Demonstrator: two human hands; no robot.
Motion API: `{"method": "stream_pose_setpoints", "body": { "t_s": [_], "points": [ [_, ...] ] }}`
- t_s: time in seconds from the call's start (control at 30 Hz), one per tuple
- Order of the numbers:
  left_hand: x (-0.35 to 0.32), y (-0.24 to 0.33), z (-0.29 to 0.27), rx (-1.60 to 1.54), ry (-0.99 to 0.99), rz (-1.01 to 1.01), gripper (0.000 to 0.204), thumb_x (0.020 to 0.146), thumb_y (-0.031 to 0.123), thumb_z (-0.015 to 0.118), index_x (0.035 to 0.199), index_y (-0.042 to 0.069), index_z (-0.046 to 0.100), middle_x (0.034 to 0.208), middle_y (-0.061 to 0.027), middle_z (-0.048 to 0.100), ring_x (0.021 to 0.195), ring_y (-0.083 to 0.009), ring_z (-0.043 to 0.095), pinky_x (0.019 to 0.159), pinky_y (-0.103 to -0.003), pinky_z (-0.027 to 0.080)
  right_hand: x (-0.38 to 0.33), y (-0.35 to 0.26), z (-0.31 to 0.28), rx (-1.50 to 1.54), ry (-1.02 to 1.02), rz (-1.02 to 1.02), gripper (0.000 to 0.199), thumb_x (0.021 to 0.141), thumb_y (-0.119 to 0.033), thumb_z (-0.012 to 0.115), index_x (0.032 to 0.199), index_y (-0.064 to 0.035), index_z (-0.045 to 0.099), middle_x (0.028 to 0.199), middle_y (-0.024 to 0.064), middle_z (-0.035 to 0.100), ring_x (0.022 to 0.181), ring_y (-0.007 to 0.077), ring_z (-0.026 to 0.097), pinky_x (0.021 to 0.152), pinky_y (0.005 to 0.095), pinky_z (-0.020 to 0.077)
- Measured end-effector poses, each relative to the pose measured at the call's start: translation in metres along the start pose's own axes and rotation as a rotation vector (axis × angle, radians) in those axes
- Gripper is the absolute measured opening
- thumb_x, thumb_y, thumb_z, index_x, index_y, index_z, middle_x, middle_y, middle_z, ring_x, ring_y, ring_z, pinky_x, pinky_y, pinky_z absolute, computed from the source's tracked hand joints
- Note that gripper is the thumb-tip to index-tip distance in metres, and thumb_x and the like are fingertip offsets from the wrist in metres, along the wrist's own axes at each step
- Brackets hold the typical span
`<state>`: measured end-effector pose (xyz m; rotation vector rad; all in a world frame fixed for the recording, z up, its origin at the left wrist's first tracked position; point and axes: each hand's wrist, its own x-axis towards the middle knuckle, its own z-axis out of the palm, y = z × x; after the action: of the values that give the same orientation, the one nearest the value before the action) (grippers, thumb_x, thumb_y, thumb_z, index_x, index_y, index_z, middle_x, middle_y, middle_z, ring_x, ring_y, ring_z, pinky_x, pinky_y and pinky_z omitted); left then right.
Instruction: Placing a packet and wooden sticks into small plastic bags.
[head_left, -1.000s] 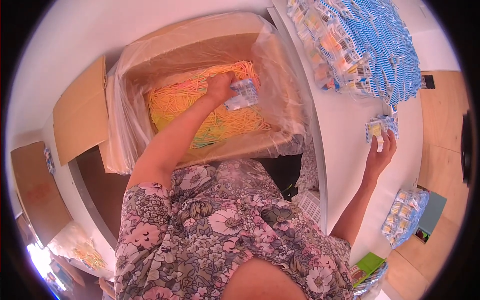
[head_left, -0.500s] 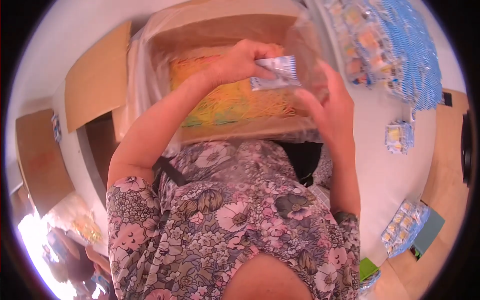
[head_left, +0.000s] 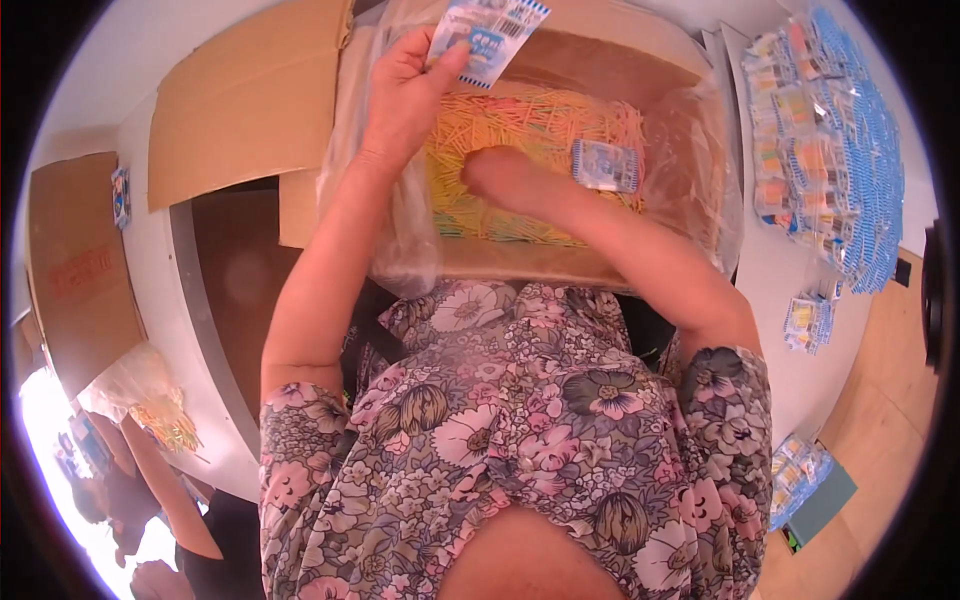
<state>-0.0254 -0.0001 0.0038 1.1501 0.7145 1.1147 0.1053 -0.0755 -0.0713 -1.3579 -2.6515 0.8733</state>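
Note:
My left hand point(head_left: 405, 95) is raised over the far left of an open cardboard box point(head_left: 250, 110) and holds a small clear packet with a blue-and-white printed top point(head_left: 490, 35) between thumb and fingers. My right hand point(head_left: 495, 175) is closed down in the heap of thin yellow, orange and green sticks point(head_left: 540, 125) that fills the plastic-lined box; what it grips is hidden. A second small blue-and-white packet point(head_left: 605, 165) lies on the sticks just right of that hand.
Rows of filled packets point(head_left: 815, 140) cover the white table point(head_left: 770, 290) at the right, with small piles point(head_left: 805, 320) nearer me. More packets sit in a tray point(head_left: 800, 480) lower right. Another person point(head_left: 150, 490) works at lower left beside a bag of sticks.
My left hand has lifted the packet up to the box's far left. My right hand left the packet and dropped into the sticks. A second packet now lies on the heap.

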Motion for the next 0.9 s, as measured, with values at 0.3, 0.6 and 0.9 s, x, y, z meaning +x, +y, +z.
{"method": "stream_pose_setpoints", "body": {
  "t_s": [0.3, 0.6, 0.9],
  "points": [
    [0.005, 0.007, 0.003, 0.032, 0.03, 0.033, 0.018, 0.088, 0.006, 0.058, 0.104, -0.001, 0.06, 0.094, -0.0016, 0.064, 0.083, -0.0052, 0.057, 0.075, -0.021, 0.047, 0.057, -0.014, 0.067, -0.26, 0.02, -0.004, 0.014, 0.075, -0.008, 0.057, 0.08, -0.0075, 0.07, 0.083, 0.0102, 0.068, 0.078, 0.025, 0.066, 0.065, 0.0359, 0.0524],
    [0.006, 0.007, -0.002, 0.009, 0.026, 0.01, 0.02, 0.089, 0.006, 0.057, 0.108, 0.0, 0.058, 0.098, -0.003, 0.065, 0.085, -0.0072, 0.06, 0.076, -0.023, 0.049, 0.056, -0.006, 0.054, -0.12, -0.025, -0.121, 0.013, 0.075, -0.008, 0.056, 0.076, -0.0075, 0.069, 0.081, 0.0121, 0.067, 0.077, 0.028, 0.065, 0.062, 0.0381, 0.0517],
    [0.009, 0.007, 0.002, -0.235, 0.039, -0.081, 0.016, 0.086, 0.005, 0.06, 0.102, 0.0, 0.062, 0.093, -0.0038, 0.066, 0.082, -0.0061, 0.059, 0.077, -0.023, 0.047, 0.014, 0.034, -0.036, 0.493, 0.197, 0.159, 0.009, 0.077, -0.008, 0.061, 0.076, -0.0009, 0.067, 0.068, 0.0133, 0.064, 0.057, 0.0178, 0.062, 0.054, 0.0302, 0.0509]
  ]
}}
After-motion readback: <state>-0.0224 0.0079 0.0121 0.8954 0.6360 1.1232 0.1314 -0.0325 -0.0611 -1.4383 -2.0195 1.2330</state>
